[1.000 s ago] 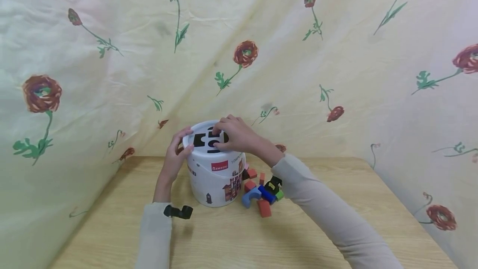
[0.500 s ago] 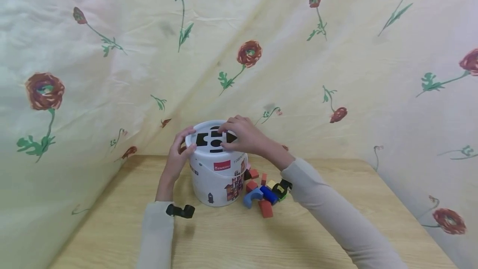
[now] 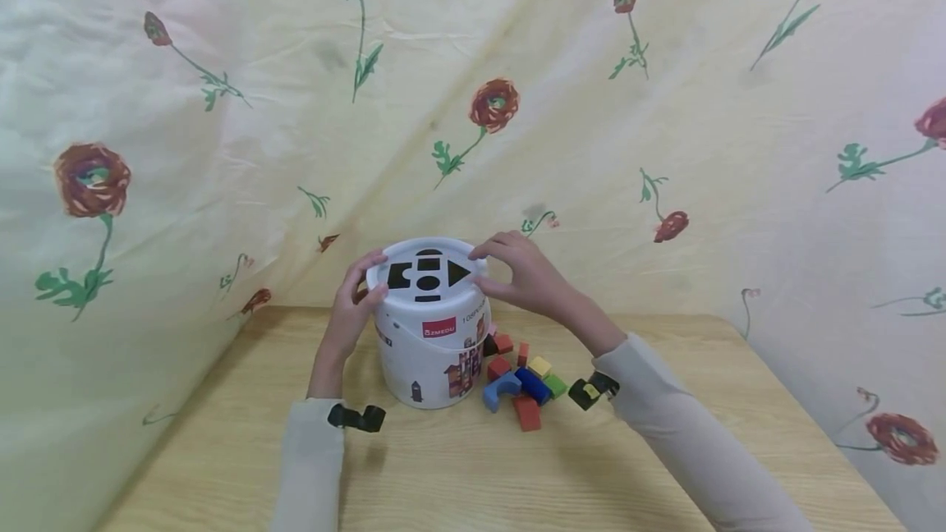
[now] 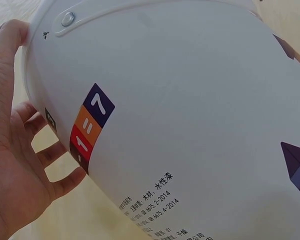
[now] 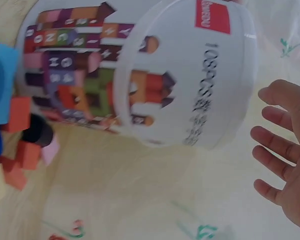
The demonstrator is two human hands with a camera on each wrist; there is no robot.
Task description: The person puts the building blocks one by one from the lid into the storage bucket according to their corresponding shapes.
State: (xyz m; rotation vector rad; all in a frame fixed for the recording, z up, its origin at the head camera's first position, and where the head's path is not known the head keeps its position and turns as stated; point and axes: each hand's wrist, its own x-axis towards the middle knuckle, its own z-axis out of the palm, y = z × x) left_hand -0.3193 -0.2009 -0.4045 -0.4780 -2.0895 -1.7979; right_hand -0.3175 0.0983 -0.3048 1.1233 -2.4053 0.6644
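Observation:
A white toy bucket (image 3: 410, 364) stands upright on the table, its white lid (image 3: 402, 254) on top. Several shaped holes are cut in the lid, among them a triangular hole (image 3: 457, 272) at the right. My left hand (image 3: 346, 318) holds the lid's left edge, thumb at the front and fingers spread round the side. At the right rim is my right hand (image 3: 528, 276), its fingers parted with nothing between them. From the right wrist view, those fingers (image 5: 275, 145) look slightly apart from the bucket. Inside the bucket cannot be seen.
Toy blocks lie right of the bucket: a light blue arch (image 3: 499, 391), a blue cylinder (image 3: 534, 385), a red block (image 3: 527, 414), a yellow block (image 3: 540, 366), a green block (image 3: 556, 387) and several others. A floral cloth (image 3: 473, 39) hangs behind the wooden table (image 3: 458, 474).
My right hand has drawn back rightward from over the lid's holes to its right rim, uncovering the triangular hole. The left hand keeps its hold on the lid.

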